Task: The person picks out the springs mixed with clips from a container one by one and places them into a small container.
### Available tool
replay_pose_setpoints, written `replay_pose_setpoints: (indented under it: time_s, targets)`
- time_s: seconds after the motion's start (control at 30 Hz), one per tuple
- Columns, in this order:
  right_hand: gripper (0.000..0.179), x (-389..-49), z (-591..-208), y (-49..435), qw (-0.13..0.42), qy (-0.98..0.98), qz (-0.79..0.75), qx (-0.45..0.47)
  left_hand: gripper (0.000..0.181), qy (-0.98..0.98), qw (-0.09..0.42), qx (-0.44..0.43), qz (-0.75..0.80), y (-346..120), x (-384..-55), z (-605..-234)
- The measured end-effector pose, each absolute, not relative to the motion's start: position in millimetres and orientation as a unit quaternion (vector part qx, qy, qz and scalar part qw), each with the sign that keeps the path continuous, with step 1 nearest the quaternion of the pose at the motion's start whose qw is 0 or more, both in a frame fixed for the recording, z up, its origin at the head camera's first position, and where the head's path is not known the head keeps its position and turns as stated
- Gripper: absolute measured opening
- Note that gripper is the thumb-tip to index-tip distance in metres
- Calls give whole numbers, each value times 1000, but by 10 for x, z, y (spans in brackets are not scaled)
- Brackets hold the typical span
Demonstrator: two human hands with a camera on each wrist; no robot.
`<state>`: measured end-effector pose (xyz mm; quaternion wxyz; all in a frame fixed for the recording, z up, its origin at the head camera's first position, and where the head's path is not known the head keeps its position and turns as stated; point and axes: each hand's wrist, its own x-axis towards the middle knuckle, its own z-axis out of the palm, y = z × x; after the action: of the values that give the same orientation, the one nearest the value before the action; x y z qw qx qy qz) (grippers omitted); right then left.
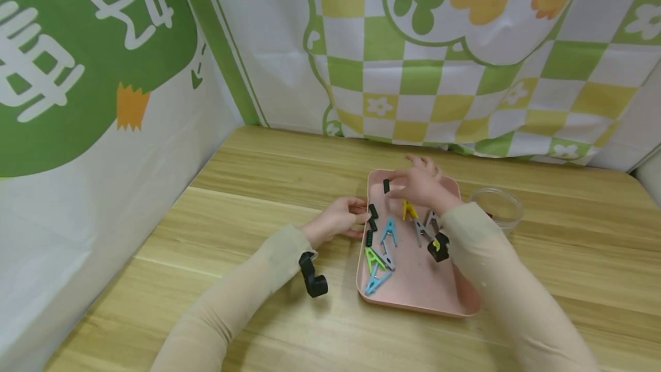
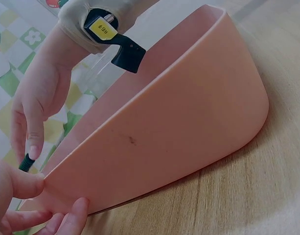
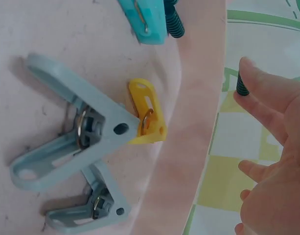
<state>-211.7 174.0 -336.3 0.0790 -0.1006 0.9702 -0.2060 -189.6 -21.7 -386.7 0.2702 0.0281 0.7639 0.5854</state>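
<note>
My right hand [image 1: 420, 185] pinches a small dark ribbed cylinder [image 3: 242, 85] between thumb and fingertip, above the far left end of a pink tray [image 1: 418, 280]. Its other fingers are spread apart. At the tray's left side, my left hand [image 1: 335, 220] grips the wall, thumb at the rim and fingers [image 2: 75, 215] against the outside. More dark ribbed cylinders [image 1: 369, 238] lie along the inner left wall. Among the clips in the tray are a yellow clip [image 1: 409, 209], grey clips [image 3: 81, 132], a light green clip [image 1: 373, 258] and blue clips [image 1: 389, 231].
A round clear container [image 1: 498, 206] stands to the right of the tray, partly behind the right sleeve. Around them is a wooden tabletop [image 1: 258, 188]. A patterned cloth [image 1: 413, 90] hangs at the back, and another printed cloth [image 1: 139, 148] hangs at the left.
</note>
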Motion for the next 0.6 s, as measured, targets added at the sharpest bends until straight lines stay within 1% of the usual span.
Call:
replay_pose_setpoints:
  time_s: [0.37, 0.6]
  targets:
    - [38, -2050, -3300, 1748, 47, 963, -237, -117, 45, 764, 273, 24, 585, -227, -1908, -3868]
    - [39, -1996, -3251, 1767, 40, 956, -264, -123, 45, 763, 275, 23, 585, -224, -1905, -3864]
